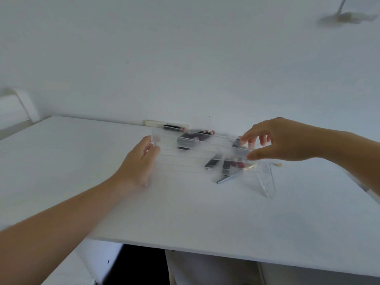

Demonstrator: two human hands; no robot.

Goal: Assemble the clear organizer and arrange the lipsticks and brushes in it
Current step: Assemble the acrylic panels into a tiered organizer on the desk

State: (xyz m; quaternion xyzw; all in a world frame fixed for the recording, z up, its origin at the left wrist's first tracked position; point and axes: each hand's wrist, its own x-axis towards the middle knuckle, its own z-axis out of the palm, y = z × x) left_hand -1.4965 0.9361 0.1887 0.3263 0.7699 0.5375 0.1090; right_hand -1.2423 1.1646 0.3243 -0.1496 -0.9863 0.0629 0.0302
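A clear acrylic panel (185, 157) with several ridged steps is held above the white table (185, 219), blurred by motion. My left hand (139, 161) grips its left end and my right hand (277, 140) pinches its right end between thumb and fingers. Behind and under the panel lie several dark lipsticks and brushes (218, 161), some with red tips (205, 132). A clear triangular side piece (268, 182) stands on the table under the panel's right end; whether it touches the panel I cannot tell.
A grey pen-like stick (226, 178) lies on the table below the panel. A small yellowish bit (277, 164) sits to the right. A white strip (166, 123) runs along the wall at the table's back. The table's front edge (205, 251) is near me.
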